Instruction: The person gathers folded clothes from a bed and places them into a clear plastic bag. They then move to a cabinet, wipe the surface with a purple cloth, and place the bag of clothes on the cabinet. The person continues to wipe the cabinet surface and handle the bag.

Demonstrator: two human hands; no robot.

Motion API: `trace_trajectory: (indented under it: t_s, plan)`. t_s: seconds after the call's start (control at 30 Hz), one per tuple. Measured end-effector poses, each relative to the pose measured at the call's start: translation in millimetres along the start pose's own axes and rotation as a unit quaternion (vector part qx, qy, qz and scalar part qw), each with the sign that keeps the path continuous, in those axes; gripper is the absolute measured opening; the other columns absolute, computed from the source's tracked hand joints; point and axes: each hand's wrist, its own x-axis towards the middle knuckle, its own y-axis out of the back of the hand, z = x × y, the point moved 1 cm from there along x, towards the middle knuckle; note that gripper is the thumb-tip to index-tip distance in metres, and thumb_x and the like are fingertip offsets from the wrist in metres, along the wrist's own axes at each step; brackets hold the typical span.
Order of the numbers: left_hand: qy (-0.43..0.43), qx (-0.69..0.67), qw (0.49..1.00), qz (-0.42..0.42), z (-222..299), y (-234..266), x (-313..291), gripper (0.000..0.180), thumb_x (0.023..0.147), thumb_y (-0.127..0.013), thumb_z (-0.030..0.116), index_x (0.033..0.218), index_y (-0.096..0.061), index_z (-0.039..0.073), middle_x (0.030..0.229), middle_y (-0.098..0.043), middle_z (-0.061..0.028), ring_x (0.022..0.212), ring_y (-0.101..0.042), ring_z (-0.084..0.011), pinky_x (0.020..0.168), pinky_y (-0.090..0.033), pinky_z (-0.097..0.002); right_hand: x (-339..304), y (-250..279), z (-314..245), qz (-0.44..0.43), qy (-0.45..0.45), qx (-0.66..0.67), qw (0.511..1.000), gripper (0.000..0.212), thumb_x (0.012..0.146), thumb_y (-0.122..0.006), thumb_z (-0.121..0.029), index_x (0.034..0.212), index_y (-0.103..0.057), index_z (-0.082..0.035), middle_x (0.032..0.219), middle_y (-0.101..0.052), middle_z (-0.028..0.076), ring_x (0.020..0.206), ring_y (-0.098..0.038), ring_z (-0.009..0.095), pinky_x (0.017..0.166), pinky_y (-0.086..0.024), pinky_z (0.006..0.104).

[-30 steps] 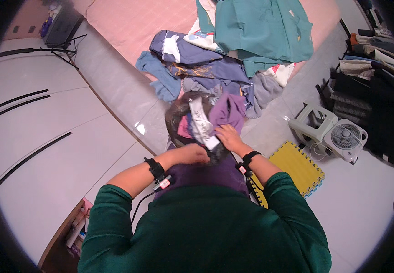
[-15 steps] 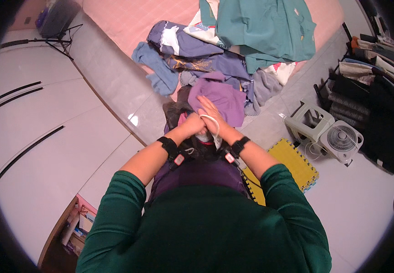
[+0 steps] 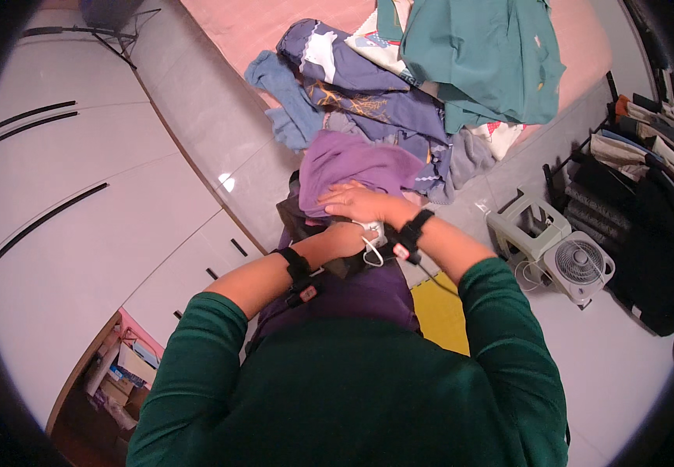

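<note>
My left hand [image 3: 343, 238] is closed low in front of me, its fingertips at a small white thing with a looped white cord [image 3: 373, 254]; the fingers partly hide what it is. Just above it, my right hand [image 3: 358, 204] lies with fingers stretched out along the lower edge of a purple cloth garment [image 3: 352, 165]. Under both hands is dark cloth [image 3: 296, 221], mostly covered. Beyond the purple garment, a dark blue printed garment [image 3: 383, 105], a blue knitted piece [image 3: 286, 101] and a teal garment [image 3: 481, 62] are heaped together.
A pink-covered bed [image 3: 232, 35] carries the heap. White cabinets [image 3: 80, 187] with black handles line the left, above an open compartment [image 3: 123, 373]. On the right are a grey plastic stool [image 3: 535, 222], a small fan [image 3: 580, 261], a yellow foam mat [image 3: 439, 311] and racked dark clothes [image 3: 625, 202].
My right hand has come down and leftward over the purple garment, which now spreads farther left. My left hand is slightly lower, with the cord loop beside it. The view has shifted.
</note>
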Motion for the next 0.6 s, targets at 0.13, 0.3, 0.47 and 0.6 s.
trace_trajectory:
  t_s: [0.13,0.3,0.47,0.6]
  plan:
    - [-0.021,-0.045,0.997,0.059,-13.5,9.5,-11.4,0.039,0.090,-0.045,0.036,0.101,-0.059,0.001,0.088,-0.060,-0.0255,0.087,-0.058,-0.0395,0.076,-0.045,-0.0447,3.5,21.5,19.7,0.005,-0.067,-0.094,0.993,0.040,0.093,-0.040,-0.037,0.114,-0.058,-0.008,0.120,-0.056,0.010,0.122,-0.042,0.027,0.101,-0.026,0.0434]
    - [-0.036,-0.047,0.997,0.050,-16.8,17.5,-16.8,0.034,0.091,-0.048,0.032,0.096,-0.060,0.000,0.082,-0.061,-0.0227,0.079,-0.060,-0.0371,0.072,-0.046,-0.0425,-15.5,23.3,16.2,0.273,-0.065,-0.056,0.958,0.029,0.090,-0.047,-0.025,0.103,-0.060,-0.003,0.107,-0.060,0.015,0.109,-0.050,0.031,0.092,-0.036,0.0388]
    - [-0.048,-0.432,0.900,0.031,-9.7,37.6,0.7,0.031,0.092,-0.050,0.028,0.091,-0.062,-0.001,0.074,-0.062,-0.0019,0.065,-0.056,-0.0090,0.058,-0.045,-0.0244,-36.5,9.3,-30.3,0.413,-0.041,0.051,0.909,0.022,0.090,-0.047,-0.016,0.081,-0.049,0.005,0.078,-0.049,0.021,0.077,-0.046,0.038,0.070,-0.038,0.0414]
    - [-0.047,-0.428,0.903,-0.007,11.6,60.1,13.4,0.029,0.092,-0.050,0.026,0.091,-0.061,-0.001,0.078,-0.063,-0.0069,0.064,-0.060,-0.0140,0.058,-0.050,-0.0274,-50.2,23.2,-42.6,0.535,-0.015,-0.045,0.844,0.021,0.090,-0.047,-0.015,0.082,-0.049,0.005,0.076,-0.048,0.020,0.074,-0.045,0.038,0.067,-0.039,0.0419]
